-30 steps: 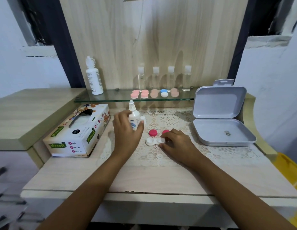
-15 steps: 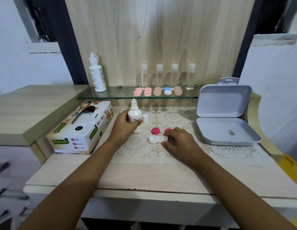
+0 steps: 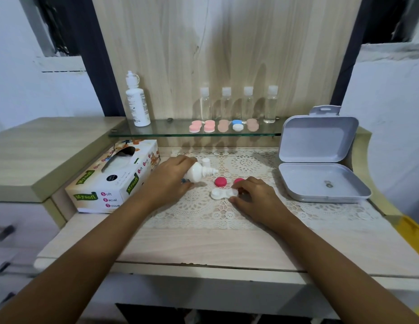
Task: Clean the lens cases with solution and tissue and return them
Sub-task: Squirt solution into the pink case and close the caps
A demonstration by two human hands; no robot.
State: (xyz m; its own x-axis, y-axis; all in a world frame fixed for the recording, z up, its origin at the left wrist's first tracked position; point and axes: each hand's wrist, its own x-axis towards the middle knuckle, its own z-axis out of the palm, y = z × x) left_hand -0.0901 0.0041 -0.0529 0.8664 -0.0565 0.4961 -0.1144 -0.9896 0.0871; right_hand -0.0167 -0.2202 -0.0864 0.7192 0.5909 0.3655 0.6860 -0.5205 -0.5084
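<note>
Gripping tipped solution bottle (image 3: 199,173) in left hand (image 3: 167,181), nozzle aimed at open lens case (image 3: 221,194) on lace mat (image 3: 250,164), middle of table (image 3: 204,249). Pinching case's right end with right hand (image 3: 255,195). Likely fault: squeezing while nozzle short of wells, soaking mat; loose pinch letting case skid.

We see a pale wood-grain panel (image 3: 227,50) filling the upper centre, flanked by dark vertical strips (image 3: 96,66) and white walls (image 3: 23,97). A glass shelf (image 3: 171,132) crosses its base. Below it a light wooden counter (image 3: 204,244) spans the frame, and a side cabinet (image 3: 40,141) stands at left.
</note>
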